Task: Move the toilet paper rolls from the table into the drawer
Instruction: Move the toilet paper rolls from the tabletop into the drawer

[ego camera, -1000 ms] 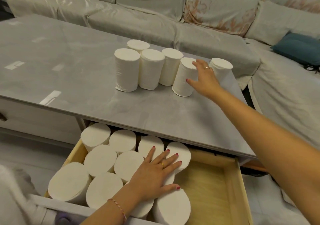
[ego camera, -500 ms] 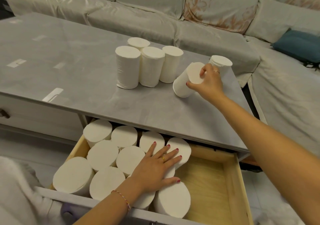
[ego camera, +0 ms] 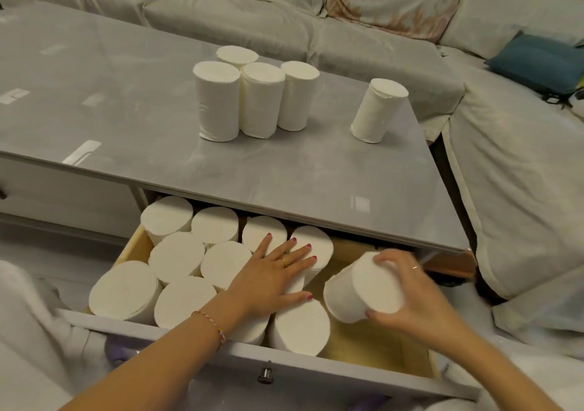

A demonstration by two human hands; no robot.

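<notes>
roll (ego camera: 363, 290) now over drawer (ego camera: 379, 346)

head cam | looks forward-down | close over drawer (ego camera: 410, 352) | table (ego camera: 126, 110) beyond

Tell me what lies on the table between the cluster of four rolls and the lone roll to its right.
Nothing: in the head view, only bare grey table separates the cluster of four rolls from the lone roll.

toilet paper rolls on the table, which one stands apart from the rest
The lone roll near the table's right edge; the other four stand clustered together left of it.
</notes>
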